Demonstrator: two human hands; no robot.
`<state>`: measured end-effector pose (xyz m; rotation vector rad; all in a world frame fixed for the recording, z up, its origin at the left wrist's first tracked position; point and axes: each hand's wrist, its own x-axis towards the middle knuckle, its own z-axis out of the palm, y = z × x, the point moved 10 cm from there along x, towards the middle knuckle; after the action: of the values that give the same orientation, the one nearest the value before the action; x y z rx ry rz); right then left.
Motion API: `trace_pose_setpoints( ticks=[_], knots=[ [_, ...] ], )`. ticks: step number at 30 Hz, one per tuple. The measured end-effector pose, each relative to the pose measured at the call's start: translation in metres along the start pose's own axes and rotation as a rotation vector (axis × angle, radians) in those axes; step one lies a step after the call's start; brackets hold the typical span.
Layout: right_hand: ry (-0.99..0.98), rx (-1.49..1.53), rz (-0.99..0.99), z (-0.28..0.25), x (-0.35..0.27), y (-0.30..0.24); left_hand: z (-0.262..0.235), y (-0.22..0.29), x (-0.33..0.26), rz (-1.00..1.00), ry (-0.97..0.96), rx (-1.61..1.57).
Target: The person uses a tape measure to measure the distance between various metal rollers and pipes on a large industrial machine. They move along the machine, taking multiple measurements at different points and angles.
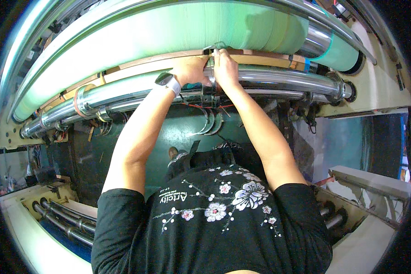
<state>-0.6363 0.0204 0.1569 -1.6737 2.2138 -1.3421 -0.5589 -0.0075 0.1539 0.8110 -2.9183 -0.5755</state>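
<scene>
Both my arms reach forward to a polished steel shaft (283,78). My left hand (190,71), with a watch (165,79) on its wrist, grips a metal collar (210,98) around the shaft from the left, thumb lowest. Just to its right, my right hand (225,69) has its fingers curled together at the top of the collar, next to a small dark clip (208,51) on the edge of a wooden strip (255,60). Whatever the right fingertips pinch is too small to make out. Behind the strip lies a large green-covered roller (146,36).
Below the collar hang curved metal strips (208,122) and a thin red line. Another collar (80,101) sits farther left on the shaft. Pale machine side frames (379,98) stand at both ends. More rollers (73,223) lie behind me at the lower left, above a green floor (169,132).
</scene>
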Motion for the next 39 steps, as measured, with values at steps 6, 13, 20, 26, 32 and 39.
trace_pose_setpoints(
  ticks=[6, 13, 20, 26, 32, 39],
  knots=[
    [-0.020, 0.017, -0.010, -0.008, -0.011, -0.003, 0.008, 0.003, -0.022, -0.140, 0.048, -0.004],
    [0.039, 0.053, -0.102, -0.012, -0.011, -0.006, 0.005, 0.006, -0.022, -0.126, 0.056, -0.002],
    [-0.066, 0.149, -0.166, -0.061, -0.028, -0.019, -0.005, 0.009, -0.073, -0.183, 0.285, -0.416],
    [-0.819, 0.703, 0.339, 0.024, -0.197, -0.045, 0.062, 0.039, -0.157, -0.098, -0.022, -0.841],
    [-0.957, 0.762, 0.468, 0.087, -0.249, -0.070, 0.071, 0.019, -0.199, -0.036, -0.264, -0.841],
    [-0.668, 0.631, 0.473, 0.094, -0.239, -0.109, 0.067, -0.018, -0.228, 0.008, -0.415, -0.729]
  ],
)
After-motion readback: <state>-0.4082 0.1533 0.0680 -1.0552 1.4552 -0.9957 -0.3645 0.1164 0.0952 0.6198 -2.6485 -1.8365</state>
